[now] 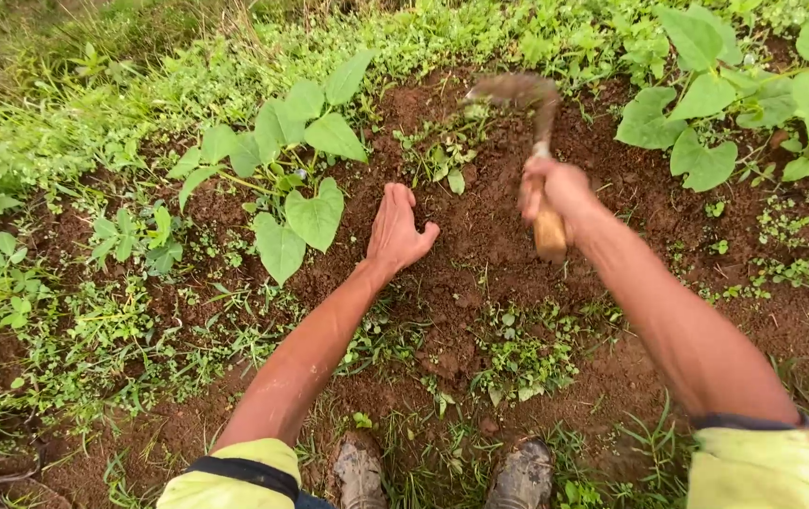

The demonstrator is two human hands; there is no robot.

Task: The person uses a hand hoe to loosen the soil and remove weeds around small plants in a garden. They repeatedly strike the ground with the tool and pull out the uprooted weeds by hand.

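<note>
Your right hand (555, 187) is wrapped tight around the pale wooden handle of a small hoe (535, 141), gripping it near the middle so the butt end sticks out below your fist. The hoe's soil-caked metal head, blurred in the picture, is raised above and just ahead of that hand, over a patch of small weeds (444, 151). Your left hand (397, 231) lies flat on the bare red-brown soil (480, 254), fingers held close together and the thumb spread toward the right hand; it holds nothing. Just to the outer side of your left hand stands a plant with broad heart-shaped leaves (303, 179), one leaf near your fingers. Close below both arms, your muddy boots (442, 476) stand among sparse grass.
</note>
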